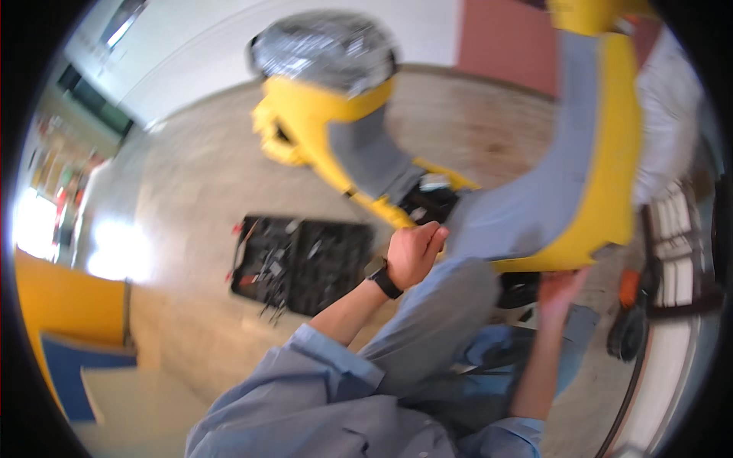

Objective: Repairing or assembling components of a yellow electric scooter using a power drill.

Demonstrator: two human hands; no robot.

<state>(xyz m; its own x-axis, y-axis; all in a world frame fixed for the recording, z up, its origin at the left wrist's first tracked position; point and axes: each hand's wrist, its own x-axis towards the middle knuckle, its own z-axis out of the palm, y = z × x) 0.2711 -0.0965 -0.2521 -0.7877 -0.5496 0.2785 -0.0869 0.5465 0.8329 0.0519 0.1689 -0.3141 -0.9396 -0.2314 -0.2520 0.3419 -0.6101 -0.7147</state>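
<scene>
Smooth tan floor (183, 198) runs under everything and back to a pale wall, with bright glare on its left side. Nearest are long blue-grey work sleeves (290, 397) and a bent knee in blue-grey cloth (450, 305). Beyond the knee, the left hand (414, 256), with a black-strapped wristwatch (383, 278), is curled fist-like beside the lower middle of a large yellow-and-grey moulded body, scooter-like in shape (527, 221). Whether that hand grips anything, I cannot tell. The right hand (561, 290) reaches up to the body's lower yellow edge; its fingertips are hidden, so its grip is unclear too.

The body stands just ahead of the knee, its tall upright on the right and a dark open gap (427, 202) near the middle. It looks heavy as a whole, with stiff, smooth shell panels that could be slippery and easily scuffed. The solid lower edge seems a better hold than the loose, crinkled clear plastic film (324, 49) over its far top.

To the left, an open black tool case (292, 267) lies on the floor with metal tools inside. At the far left lean a yellow panel (72, 298) and a blue one (69, 374); at the back, a dull red panel (508, 42) meets the wall. Blur leaves no brand, label or writing readable.
</scene>
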